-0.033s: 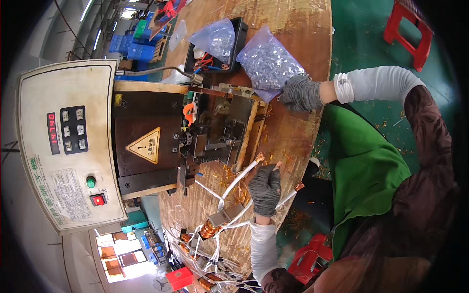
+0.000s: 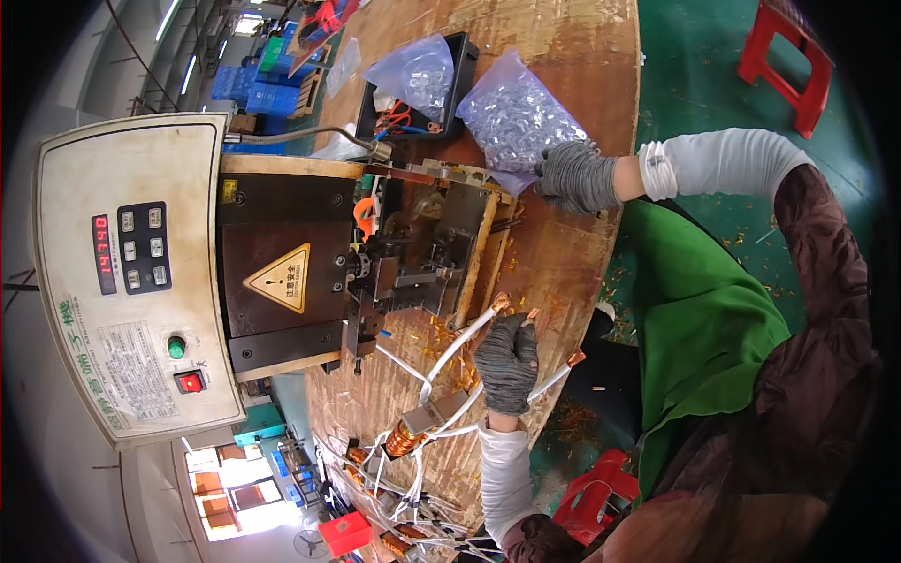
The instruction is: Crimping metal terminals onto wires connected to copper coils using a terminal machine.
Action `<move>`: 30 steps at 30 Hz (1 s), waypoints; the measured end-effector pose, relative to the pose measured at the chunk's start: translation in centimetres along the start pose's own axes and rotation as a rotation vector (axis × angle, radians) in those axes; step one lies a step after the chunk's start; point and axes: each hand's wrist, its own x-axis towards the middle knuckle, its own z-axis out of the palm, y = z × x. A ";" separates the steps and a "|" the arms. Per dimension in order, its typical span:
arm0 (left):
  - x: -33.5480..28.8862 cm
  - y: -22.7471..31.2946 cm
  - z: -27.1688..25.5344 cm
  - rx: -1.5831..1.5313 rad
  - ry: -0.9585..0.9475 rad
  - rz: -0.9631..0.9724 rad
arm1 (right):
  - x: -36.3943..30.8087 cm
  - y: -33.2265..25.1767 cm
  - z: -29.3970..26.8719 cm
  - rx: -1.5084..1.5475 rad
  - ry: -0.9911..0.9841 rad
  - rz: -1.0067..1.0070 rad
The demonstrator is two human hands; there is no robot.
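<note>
My left hand (image 2: 507, 364), in a grey knit glove, is closed on a white-sleeved wire whose bare copper end (image 2: 532, 315) sticks out past the fingers. Beside it lies another white-sleeved lead (image 2: 460, 345) with a frayed copper tip. The leads run to a copper-wound coil (image 2: 404, 439) with a grey metal core on the table. My right hand (image 2: 574, 176), gloved too, rests with curled fingers against the edge of a clear plastic bag (image 2: 516, 113) full of small silvery metal pieces. Whatever its fingertips hold is hidden.
A crimping-type press (image 2: 282, 272) with a pale control panel (image 2: 136, 281) stands across the wooden table (image 2: 572, 56). Beyond the bag is a black bin (image 2: 460, 70) with another bag and red-handled tools. Several more coils and a red box (image 2: 345, 535) occupy the table's other end.
My left hand has shifted very slightly, with the wire still in it. My right hand remains at the bag's edge.
</note>
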 end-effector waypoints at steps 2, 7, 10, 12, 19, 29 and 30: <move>0.1 0.3 -0.6 0.026 0.028 0.027 | 1.2 -0.5 1.1 -0.452 0.170 0.080; 0.1 1.2 -1.0 -0.061 -0.154 -0.179 | 2.5 -0.3 3.8 -0.504 0.182 0.082; 0.3 1.2 -0.8 -0.040 -0.118 -0.119 | 1.4 -1.7 2.1 -0.309 -0.038 0.113; 0.4 1.0 -0.8 -0.036 -0.122 -0.129 | 0.9 -2.2 0.0 -0.139 0.036 0.038; 1.1 0.3 -1.0 0.034 -0.186 -0.047 | 1.8 -2.1 2.3 -0.110 -0.042 -0.247; 2.1 0.0 -1.7 0.024 -0.162 0.006 | 1.0 -4.2 4.2 -0.279 0.206 -0.188; 2.0 -0.3 -1.7 0.068 -0.147 0.033 | 0.9 -4.5 3.5 -0.166 0.183 -0.069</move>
